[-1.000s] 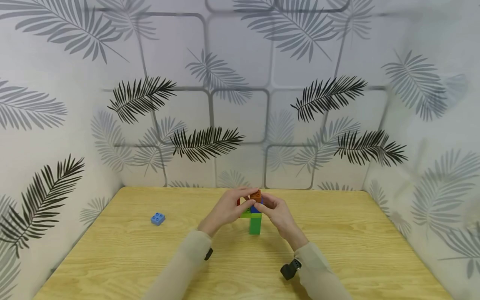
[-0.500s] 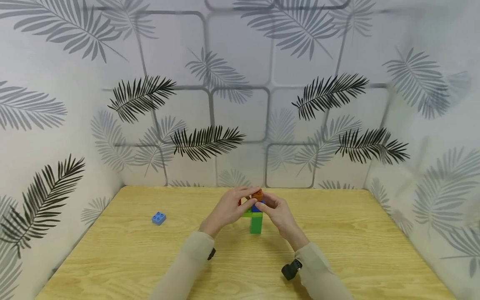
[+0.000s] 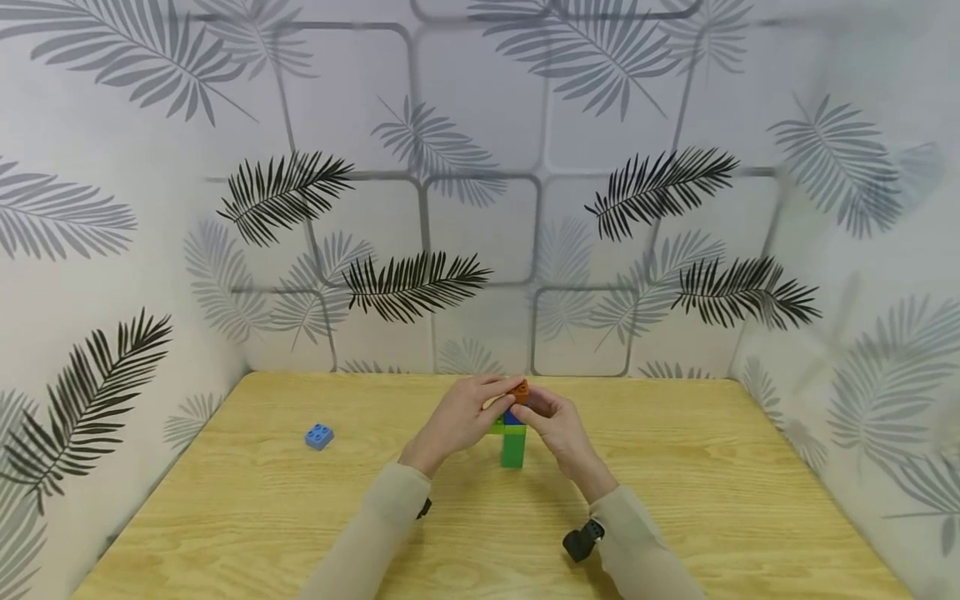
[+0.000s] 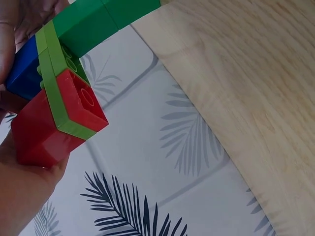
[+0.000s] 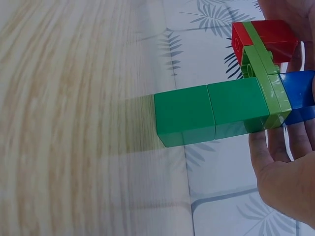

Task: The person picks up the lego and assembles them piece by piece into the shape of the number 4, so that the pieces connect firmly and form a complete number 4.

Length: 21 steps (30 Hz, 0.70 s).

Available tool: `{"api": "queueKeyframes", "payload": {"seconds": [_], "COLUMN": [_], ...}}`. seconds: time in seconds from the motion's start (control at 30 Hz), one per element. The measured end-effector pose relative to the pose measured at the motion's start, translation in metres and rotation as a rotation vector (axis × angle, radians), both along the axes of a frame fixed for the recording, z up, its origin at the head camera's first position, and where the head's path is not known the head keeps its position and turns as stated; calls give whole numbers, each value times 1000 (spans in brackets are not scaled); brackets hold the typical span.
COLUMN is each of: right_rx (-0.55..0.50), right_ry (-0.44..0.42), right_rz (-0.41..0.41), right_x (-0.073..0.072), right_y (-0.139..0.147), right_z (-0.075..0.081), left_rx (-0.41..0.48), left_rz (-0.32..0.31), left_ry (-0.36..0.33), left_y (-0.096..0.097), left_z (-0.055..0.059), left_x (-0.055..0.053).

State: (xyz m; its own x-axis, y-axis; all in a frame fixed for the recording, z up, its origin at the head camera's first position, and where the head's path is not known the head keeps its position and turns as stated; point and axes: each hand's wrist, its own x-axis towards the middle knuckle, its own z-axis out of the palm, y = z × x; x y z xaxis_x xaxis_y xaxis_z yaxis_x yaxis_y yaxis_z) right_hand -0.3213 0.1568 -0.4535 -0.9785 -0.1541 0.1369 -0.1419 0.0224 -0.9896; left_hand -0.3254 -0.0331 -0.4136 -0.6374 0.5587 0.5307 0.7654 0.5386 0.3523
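A tower of toy building bricks stands on the table: green bricks [image 3: 513, 450] at the bottom, a light green plate [image 5: 266, 78] across them, a blue brick [image 3: 513, 417] above. An orange brick [image 3: 521, 390] is at the top of the tower. My left hand [image 3: 467, 417] pinches the orange brick between thumb and fingers. On the other side, my right hand [image 3: 561, 432] has its fingers curled round the blue brick. A red brick [image 4: 42, 130] sits on the overhanging part of the plate, beside the left palm; another red brick [image 4: 81, 101] hangs beneath it.
A loose light blue brick [image 3: 318, 436] lies on the wooden table [image 3: 247, 517], left of the tower. Behind the table's far edge rises a leaf-patterned backdrop [image 3: 480, 225], which also encloses both sides.
The orange brick has shifted slightly right at the tower's top, and the left fingers cover more of it. The red brick has gone out of sight behind the left hand in the head view.
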Motion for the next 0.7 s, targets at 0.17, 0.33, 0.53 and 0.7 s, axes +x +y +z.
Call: {"api": "queueKeyframes", "payload": {"seconds": [0.17,0.33,0.53,0.7], "right_rx": [-16,-49,-58,-55], "right_ry": [-9,-22,-37,-41], "right_rz": [22,59,114,155], "right_x": [0,0,1,0], "right_y": [3,5,9,12], "right_z": [2,2,2,4], "left_rx": [-26,-24,-24,-45], "left_rz": [4,-4,0,8], "left_ry": [37,87,141,154], "left_y": [1,1,1,1], "left_z": [-1,-1,-3,-2], "left_x": [-1,0,0,-1]}}
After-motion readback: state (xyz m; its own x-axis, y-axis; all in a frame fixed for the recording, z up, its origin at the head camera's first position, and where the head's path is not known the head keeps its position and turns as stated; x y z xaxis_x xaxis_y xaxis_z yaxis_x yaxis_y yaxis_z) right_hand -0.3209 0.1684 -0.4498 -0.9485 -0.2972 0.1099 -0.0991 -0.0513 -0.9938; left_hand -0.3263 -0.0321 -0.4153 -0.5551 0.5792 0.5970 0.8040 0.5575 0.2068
